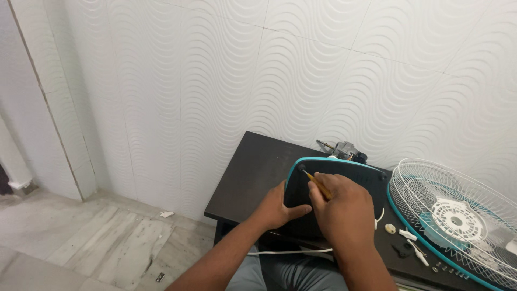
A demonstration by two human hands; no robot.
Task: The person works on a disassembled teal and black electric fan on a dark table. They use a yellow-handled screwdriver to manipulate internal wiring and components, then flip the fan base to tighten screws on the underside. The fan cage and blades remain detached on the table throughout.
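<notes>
- No packages, labels or signs that I can make out here, just loose parts on a dark brown, flat-topped wooden table (253,167) pushed up against a white wall of wavy-textured tiles (269,64).
- Main thing is a black plastic fan base with a teal rim (344,175), tipped up on edge so its underside faces the person, sitting around the middle of the table.
- Right behind the base, near the wall, there's a grey metal fan motor with a shaft sticking out (344,149).
- Off to the right lies a round white wire fan guard with a teal ring (458,215), partly off the table edge.
- Between base and guard: a few small white plastic bits (407,235), a little black piece, and a row of small screws (449,269) near the front edge.
- A white cord (291,251) runs under the base toward the person's lap.
- Left hand (277,207) is clamped on the base's left edge, thumb across the black underside, holding it steady.
- Right hand (344,207) is closed around a thin yellow-handled screwdriver (318,185), tip sitting at a screw hole near the base's top left corner.
- Grey marble floor (97,237) on the left with a couple of scraps on it.
</notes>
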